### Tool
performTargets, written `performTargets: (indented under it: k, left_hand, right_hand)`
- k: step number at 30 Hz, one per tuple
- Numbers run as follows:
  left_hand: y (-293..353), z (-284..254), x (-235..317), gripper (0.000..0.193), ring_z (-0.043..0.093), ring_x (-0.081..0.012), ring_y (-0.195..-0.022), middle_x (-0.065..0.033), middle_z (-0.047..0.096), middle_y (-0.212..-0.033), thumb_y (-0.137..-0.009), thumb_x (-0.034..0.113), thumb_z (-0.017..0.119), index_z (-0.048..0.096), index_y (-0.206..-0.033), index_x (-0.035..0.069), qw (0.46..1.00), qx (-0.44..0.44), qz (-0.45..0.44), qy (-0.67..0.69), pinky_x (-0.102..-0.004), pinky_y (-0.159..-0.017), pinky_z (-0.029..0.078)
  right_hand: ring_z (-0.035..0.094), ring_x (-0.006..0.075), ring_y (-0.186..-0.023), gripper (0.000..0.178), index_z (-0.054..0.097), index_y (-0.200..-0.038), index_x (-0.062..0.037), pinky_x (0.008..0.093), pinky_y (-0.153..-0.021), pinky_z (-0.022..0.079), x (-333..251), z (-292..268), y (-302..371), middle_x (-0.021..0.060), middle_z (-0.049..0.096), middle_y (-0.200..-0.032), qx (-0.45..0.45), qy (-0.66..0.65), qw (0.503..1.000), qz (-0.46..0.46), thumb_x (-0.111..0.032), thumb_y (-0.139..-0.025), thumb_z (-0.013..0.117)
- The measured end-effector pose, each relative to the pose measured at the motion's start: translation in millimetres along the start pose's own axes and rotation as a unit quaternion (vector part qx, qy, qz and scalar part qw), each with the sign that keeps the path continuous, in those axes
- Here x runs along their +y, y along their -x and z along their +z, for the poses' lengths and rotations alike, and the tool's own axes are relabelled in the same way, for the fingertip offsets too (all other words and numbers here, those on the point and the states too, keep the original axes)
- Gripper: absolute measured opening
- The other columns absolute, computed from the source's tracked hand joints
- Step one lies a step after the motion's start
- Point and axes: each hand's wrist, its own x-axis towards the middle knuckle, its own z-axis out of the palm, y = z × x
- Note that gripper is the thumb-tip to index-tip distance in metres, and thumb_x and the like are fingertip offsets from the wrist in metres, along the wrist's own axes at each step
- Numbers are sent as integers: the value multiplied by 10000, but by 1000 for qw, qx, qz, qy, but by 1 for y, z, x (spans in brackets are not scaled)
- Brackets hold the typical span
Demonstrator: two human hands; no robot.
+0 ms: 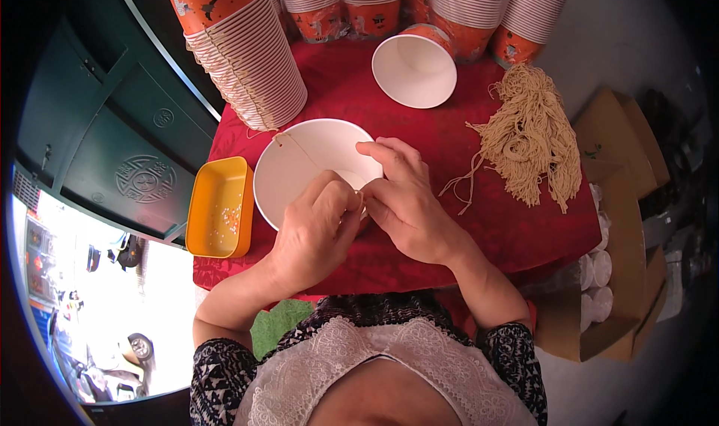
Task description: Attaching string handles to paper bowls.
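Note:
A white paper bucket [288, 168] lies tilted in front of me on the red cloth, its open mouth facing up. Through a hole in its far-left rim passes a thin beige cord [305, 153], which runs across the mouth toward my hands. My left hand [316, 227] is closed, its fingers pinching the cord's end at the bucket's near-right rim. Against it, my right hand [408, 201] pinches the cord at the same rim, thumb and index together, other fingers resting over the rim. The fingers partly hide the cord's end.
A yellow tray [196, 216] of tiny beads sits left. Behind it leans a stack of corded buckets [255, 70]. Another white bucket [414, 70] lies tipped at the back, before several orange stacks [374, 18]. A beige cord bundle [532, 138] lies right; cardboard boxes [625, 224] stand beyond.

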Motion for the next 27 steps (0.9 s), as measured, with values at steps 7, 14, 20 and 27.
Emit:
performTargets:
  k: [7, 14, 20, 27]
  left_hand:
    - [0, 0, -1, 263, 569, -317, -672, -122, 527, -799, -772, -97, 699, 497, -871, 39, 1000, 6, 7, 14, -407, -579, 464]
    - [0, -1, -1, 253, 583, -249, -677, -100, 562, -815, -767, -114, 698, 520, -856, 41, 1000, 3, -13, 23, -347, -580, 465]
    - [0, 1, -1, 246, 587, -311, -693, -120, 540, -809, -780, -96, 686, 505, -879, 37, 1000, 5, 6, 10, -404, -595, 481]
    - [-1, 3, 0, 249, 593, -320, -736, -117, 549, -820, -768, -95, 686, 506, -878, 39, 999, 14, 36, -30, -421, -622, 492]
  right_hand:
    - [281, 352, -1438, 78, 648, -954, -6, 458, -1179, 219, 6, 0, 3, 164, 419, -1511, -22, -121, 991, 47, -64, -939, 598]
    - [289, 342, -1436, 69, 644, -949, 3, 442, -1177, 242, 8, 2, 3, 165, 423, -1509, -12, -159, 985, 58, -50, -935, 602]
    - [275, 352, -1442, 65, 648, -965, -2, 450, -1179, 241, 9, 5, 3, 165, 418, -1510, -16, -99, 994, 35, -28, -918, 610]
    - [268, 358, -1444, 77, 647, -977, -9, 454, -1178, 236, 13, 3, 2, 162, 409, -1518, -30, -116, 992, 35, -43, -912, 624]
